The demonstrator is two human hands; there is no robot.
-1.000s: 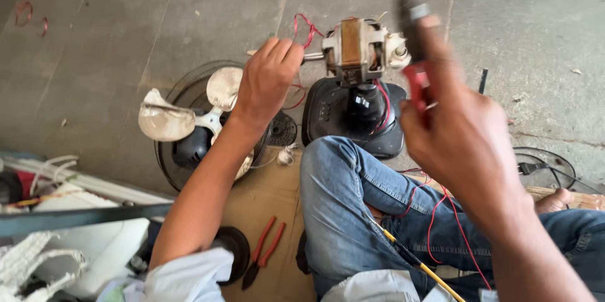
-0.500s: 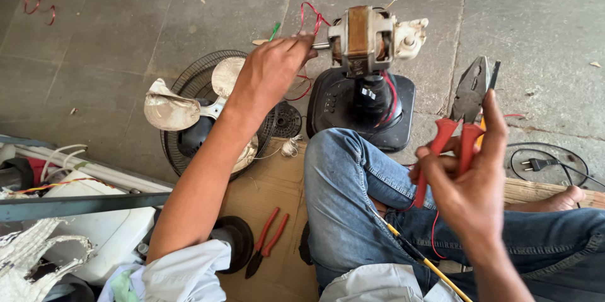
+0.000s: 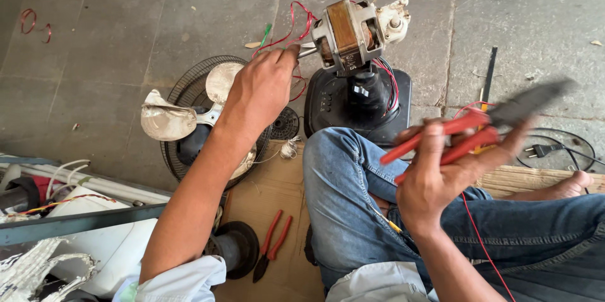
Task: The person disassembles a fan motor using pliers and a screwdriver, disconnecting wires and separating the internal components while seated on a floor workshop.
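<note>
Clamped in the right hand point(image 3: 441, 179) is a pair of red-handled pliers point(image 3: 479, 127), fingers wrapped round both handles, the dark jaws blurred and pointing up to the right. The left hand point(image 3: 261, 91) reaches forward with its fingertips pinched together at the shaft end of the motor point(image 3: 353, 32); whether they grip the shaft or one of the wires beside it, I cannot tell.

All places below are told from the motor, which stands bare, its copper-brown core showing, on top of the black fan base point(image 3: 356, 103). Red wires point(image 3: 296, 22) loop out on its left side, just above the left hand, with a green wire point(image 3: 266, 31) beside them. Left of it and lower lies a round fan grille point(image 3: 189, 88) on the stone floor, with pale blades point(image 3: 167, 122) resting on it. Directly below it is the person's knee in blue jeans point(image 3: 343, 182), touching the base. Below and to the left, on a sheet of cardboard point(image 3: 277, 182), lies a 2nd pair of red pliers point(image 3: 271, 245), near a black round part point(image 3: 236, 245). To the right, well apart, a black plug point(image 3: 542, 149) and its cord lie on the floor, just above a bare foot point(image 3: 570, 183). A thin red wire point(image 3: 476, 226) hangs down from the right hand across the jeans.
</note>
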